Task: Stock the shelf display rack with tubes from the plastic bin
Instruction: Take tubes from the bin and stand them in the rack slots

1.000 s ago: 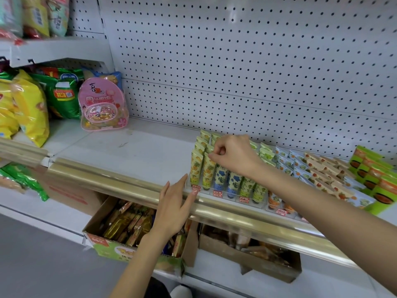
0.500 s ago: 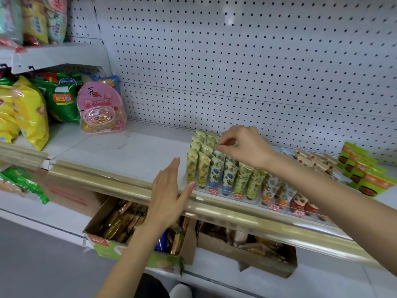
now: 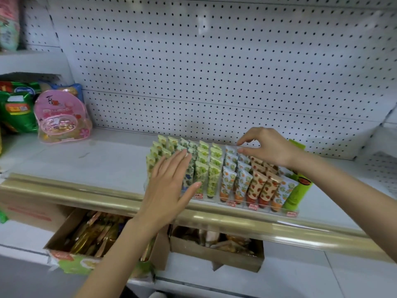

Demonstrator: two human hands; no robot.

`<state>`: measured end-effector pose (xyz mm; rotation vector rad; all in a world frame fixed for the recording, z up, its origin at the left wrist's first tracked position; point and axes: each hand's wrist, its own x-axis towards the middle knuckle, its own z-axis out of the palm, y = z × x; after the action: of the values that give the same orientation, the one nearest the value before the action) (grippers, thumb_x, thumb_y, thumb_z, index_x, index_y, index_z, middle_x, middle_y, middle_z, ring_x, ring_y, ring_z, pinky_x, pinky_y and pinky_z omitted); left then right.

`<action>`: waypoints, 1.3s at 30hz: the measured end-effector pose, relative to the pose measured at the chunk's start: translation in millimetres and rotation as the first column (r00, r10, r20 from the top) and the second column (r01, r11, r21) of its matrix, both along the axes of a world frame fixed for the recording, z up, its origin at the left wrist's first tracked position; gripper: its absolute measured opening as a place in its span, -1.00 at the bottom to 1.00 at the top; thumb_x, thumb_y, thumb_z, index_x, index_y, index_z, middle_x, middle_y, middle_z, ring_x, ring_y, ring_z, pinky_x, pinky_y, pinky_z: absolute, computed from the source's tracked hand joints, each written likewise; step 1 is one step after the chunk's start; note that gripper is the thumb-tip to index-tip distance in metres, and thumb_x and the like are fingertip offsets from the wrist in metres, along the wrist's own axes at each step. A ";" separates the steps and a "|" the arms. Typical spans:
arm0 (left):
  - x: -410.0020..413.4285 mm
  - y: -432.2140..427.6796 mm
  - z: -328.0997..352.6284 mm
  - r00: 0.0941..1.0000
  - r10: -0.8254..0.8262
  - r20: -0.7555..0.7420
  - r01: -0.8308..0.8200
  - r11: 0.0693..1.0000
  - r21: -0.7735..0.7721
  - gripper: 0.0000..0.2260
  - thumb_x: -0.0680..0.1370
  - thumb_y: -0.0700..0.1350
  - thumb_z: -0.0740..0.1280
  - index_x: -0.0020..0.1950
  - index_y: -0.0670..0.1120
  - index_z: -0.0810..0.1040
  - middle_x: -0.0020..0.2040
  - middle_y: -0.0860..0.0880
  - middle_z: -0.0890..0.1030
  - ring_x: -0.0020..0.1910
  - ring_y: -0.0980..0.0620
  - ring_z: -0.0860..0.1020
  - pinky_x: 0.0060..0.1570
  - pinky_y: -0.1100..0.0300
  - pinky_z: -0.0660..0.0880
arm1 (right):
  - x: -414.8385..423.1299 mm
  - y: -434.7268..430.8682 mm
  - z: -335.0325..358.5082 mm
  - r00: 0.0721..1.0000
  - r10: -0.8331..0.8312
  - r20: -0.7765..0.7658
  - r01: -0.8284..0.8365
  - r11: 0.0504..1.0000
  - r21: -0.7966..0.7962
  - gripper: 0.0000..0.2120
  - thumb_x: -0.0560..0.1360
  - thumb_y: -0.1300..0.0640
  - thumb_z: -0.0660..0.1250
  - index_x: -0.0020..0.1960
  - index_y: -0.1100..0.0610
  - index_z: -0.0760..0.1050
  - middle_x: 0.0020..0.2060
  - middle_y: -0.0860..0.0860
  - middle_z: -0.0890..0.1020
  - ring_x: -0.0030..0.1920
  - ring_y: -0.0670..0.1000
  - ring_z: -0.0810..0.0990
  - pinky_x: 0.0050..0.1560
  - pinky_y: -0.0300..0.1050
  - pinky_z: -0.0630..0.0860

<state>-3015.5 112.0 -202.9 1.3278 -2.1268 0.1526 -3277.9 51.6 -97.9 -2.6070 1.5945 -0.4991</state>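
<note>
A clear display rack (image 3: 266, 210) stands on the white shelf (image 3: 103, 162), filled with rows of patterned tubes (image 3: 212, 175) in yellow, blue, green and orange prints. My left hand (image 3: 169, 186) is flat with straight fingers, laid over the front left rows and hiding some tubes. My right hand (image 3: 268, 147) reaches to the back right of the rack, where its thumb and forefinger pinch the rack's clear back edge above the tube tops. The plastic bin is not in view.
Taller green tubes (image 3: 298, 190) stand just right of the rack. A pink pouch (image 3: 60, 119) and green snack bags (image 3: 17, 108) sit at the left. Pegboard (image 3: 214, 72) backs the shelf. A gold rail (image 3: 236, 224) runs along its front, with cardboard boxes (image 3: 214, 252) below.
My left hand rose from the shelf's front rail onto the left rows of tubes. My right hand moved from the left rows to the rack's back right. The view shifted left.
</note>
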 end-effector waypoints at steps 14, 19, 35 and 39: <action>-58.6 35.4 -73.2 0.987 -0.138 0.083 0.125 0.980 0.155 -0.52 0.62 0.15 0.09 0.45 -0.07 0.38 0.39 0.02 0.46 0.38 0.14 0.28 0.42 0.22 0.03 | -63.3 18.4 -4.2 0.996 -0.062 0.069 0.063 0.998 -0.021 -0.86 0.49 0.03 0.38 0.00 0.04 0.62 -0.08 -0.10 0.55 -0.06 -0.12 0.51 -0.05 -0.24 0.36; -61.6 35.3 -87.7 0.982 -0.140 0.127 0.113 0.974 0.197 -0.49 0.63 0.19 0.06 0.44 -0.08 0.39 0.41 0.01 0.45 0.38 0.13 0.28 0.44 0.25 -0.03 | -73.6 18.5 -4.8 0.990 -0.097 0.097 0.099 0.995 -0.006 -0.89 0.48 0.05 0.39 -0.03 0.05 0.62 -0.09 -0.01 0.60 -0.12 -0.07 0.58 -0.05 -0.12 0.52; -62.4 31.4 -97.1 0.984 -0.123 0.128 0.098 0.978 0.181 -0.48 0.63 0.19 0.05 0.45 -0.09 0.38 0.45 0.00 0.40 0.42 0.12 0.32 0.45 0.15 0.02 | -44.9 -11.3 -9.0 0.989 -0.099 0.113 0.093 0.994 0.056 -0.93 0.48 0.17 0.38 -0.13 0.10 0.65 -0.25 -0.08 0.61 -0.29 -0.25 0.48 -0.26 -0.41 0.33; -59.9 31.4 -97.8 0.983 -0.122 0.137 0.097 0.979 0.180 -0.48 0.63 0.19 0.04 0.45 -0.09 0.38 0.45 0.00 0.40 0.41 0.10 0.36 0.43 0.11 0.09 | -31.7 -29.0 -20.5 0.985 -0.145 0.095 0.134 0.985 0.110 -0.91 0.47 0.16 0.38 -0.16 0.13 0.65 -0.24 0.00 0.66 -0.22 -0.09 0.56 -0.17 -0.24 0.41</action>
<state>-3075.4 143.5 -300.6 1.3276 -2.3783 0.0205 -3309.6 22.6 -118.4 -2.3672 1.7292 -0.5339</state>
